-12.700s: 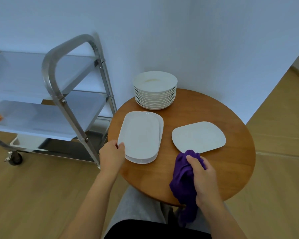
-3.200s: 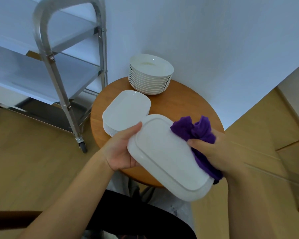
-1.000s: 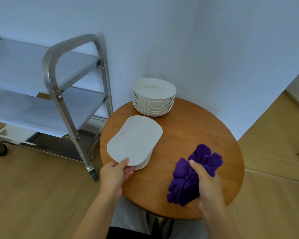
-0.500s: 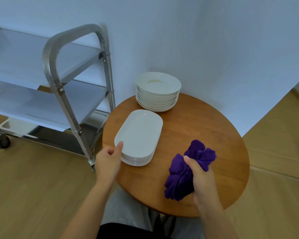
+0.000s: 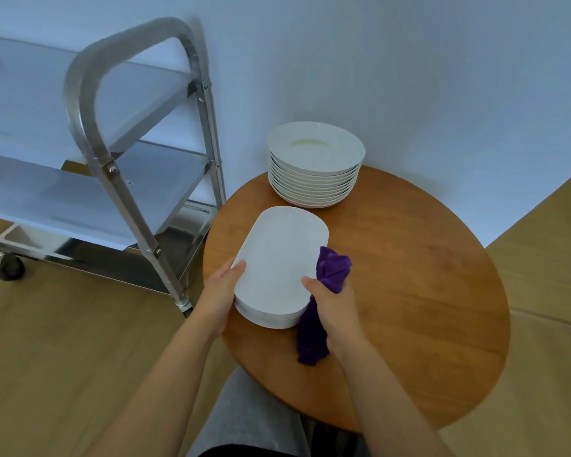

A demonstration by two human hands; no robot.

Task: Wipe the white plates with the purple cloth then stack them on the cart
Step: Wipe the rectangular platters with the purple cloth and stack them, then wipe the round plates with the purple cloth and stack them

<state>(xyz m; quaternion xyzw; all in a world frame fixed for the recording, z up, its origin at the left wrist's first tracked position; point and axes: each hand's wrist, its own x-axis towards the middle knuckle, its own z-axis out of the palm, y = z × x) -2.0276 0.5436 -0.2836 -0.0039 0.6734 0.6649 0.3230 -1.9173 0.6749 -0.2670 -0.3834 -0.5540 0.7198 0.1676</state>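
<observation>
The left hand (image 5: pixel 223 291) is pressing straight fingers against the near left edge of the stack of rectangular white plates (image 5: pixel 282 268) on the round wooden table (image 5: pixel 409 291). The right hand (image 5: pixel 335 308) is gripping the purple cloth (image 5: pixel 330 270) beside the stack's right edge, thumb touching the top plate. Beyond the fingertips a stack of round white plates (image 5: pixel 314 166) is standing; the steel cart (image 5: pixel 129 153) is standing left of the left hand.

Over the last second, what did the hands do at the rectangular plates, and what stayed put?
Both hands moved in to the stack of rectangular plates: the left hand now touches its left edge, and the right hand, still gripping the purple cloth, is at its right edge. The stack of round plates and the cart stayed.
</observation>
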